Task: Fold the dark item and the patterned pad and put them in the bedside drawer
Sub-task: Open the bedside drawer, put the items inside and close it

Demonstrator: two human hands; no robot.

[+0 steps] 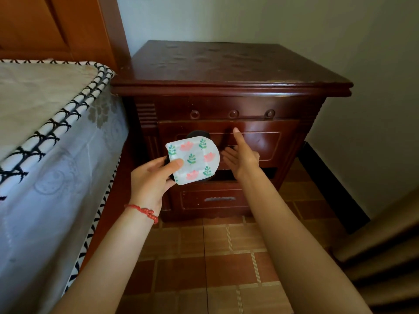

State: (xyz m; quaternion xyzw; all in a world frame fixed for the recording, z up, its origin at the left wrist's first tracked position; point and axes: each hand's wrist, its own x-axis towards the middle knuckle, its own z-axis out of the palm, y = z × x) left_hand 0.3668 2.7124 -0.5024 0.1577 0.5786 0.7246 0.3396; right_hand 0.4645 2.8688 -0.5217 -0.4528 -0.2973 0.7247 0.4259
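My left hand (154, 177) grips a folded white pad (193, 159) printed with pink flowers and green sprigs. Behind the pad a dark item (198, 133) shows only as a black edge above and below, held in the same hand. My right hand (241, 155) is open, palm up, fingers pointing at the upper drawer front (267, 141) of the dark red bedside cabinet (226, 69). The fingertips are at or just in front of the drawer panel. Both drawers look closed, with a dark gap below the upper one.
A lower drawer (217, 199) with a metal handle sits under my hands. The bed (45, 114) with a white cover and black-and-white trim stands close on the left, touching the cabinet. Brown floor tiles (215, 257) lie below. A wall runs on the right.
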